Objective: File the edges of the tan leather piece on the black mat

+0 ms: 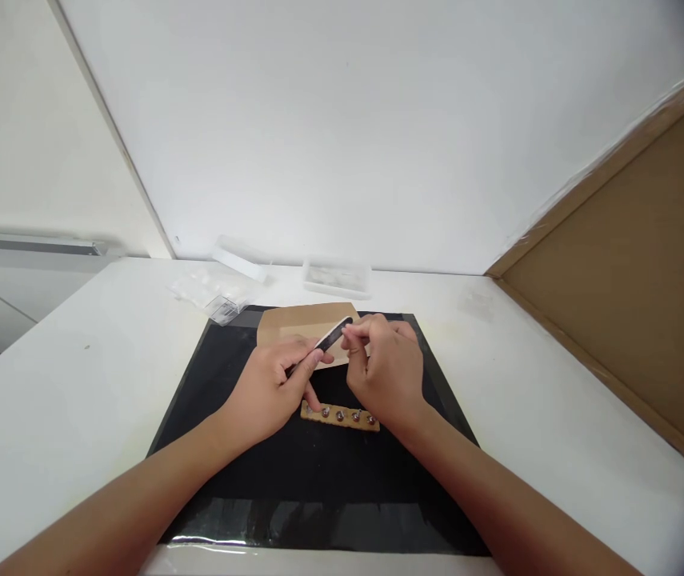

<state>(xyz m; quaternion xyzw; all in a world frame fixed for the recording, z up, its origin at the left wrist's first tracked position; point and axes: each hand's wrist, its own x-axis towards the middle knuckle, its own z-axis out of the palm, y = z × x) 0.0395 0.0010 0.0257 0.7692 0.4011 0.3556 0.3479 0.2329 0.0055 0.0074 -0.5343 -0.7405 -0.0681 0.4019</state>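
My left hand (pixel 275 382) is closed around a dark, flat nail file (pixel 334 334) with a pale edge, which slants up to the right. The fingers of my right hand (pixel 386 364) pinch together at the file's upper tip; anything between them is too small or hidden to name. Under both hands, on a black mat (pixel 318 472), lies a tan strip (pixel 340 415) with several small, shiny reddish-brown round pieces along it. A brown paper sheet (pixel 306 314) rests on the mat behind the hands, which cover part of it.
Toward the wall stand a clear plastic box (pixel 337 278) with small pale items and a translucent lid-like tray (pixel 238 260). A crumpled clear plastic bag (pixel 213 293) lies to their left. On the right, a brown board (pixel 623 264) leans beside the white table (pixel 534 384).
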